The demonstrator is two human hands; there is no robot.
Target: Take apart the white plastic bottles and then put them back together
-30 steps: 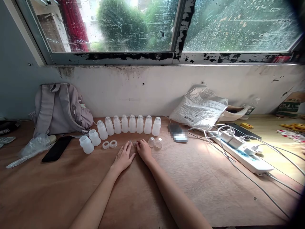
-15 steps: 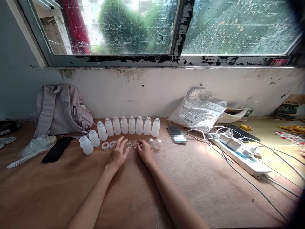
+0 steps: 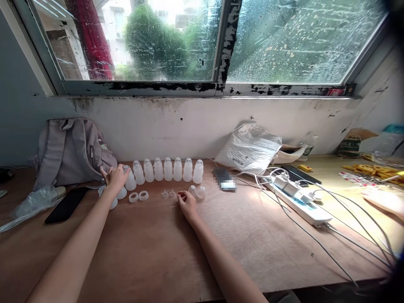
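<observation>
Bare brown wooden tabletop [image 3: 148, 252] lies between the two forearms, and more runs right of the right forearm until a long grey cable [image 3: 318, 244] and a white rectangular power strip [image 3: 312, 212] cut across. Farther back, a row of upright frosted-white plastic bottles [image 3: 168, 170] forms a close fence before the wall. In front of it, a gap opens between two white plastic rings [image 3: 143, 199] and two small clear pointed pieces [image 3: 164, 194]; right of those, the right hand [image 3: 187, 203] and two clear domed caps [image 3: 201, 193] block the way. The left forearm [image 3: 85, 235] bars the left side.
</observation>
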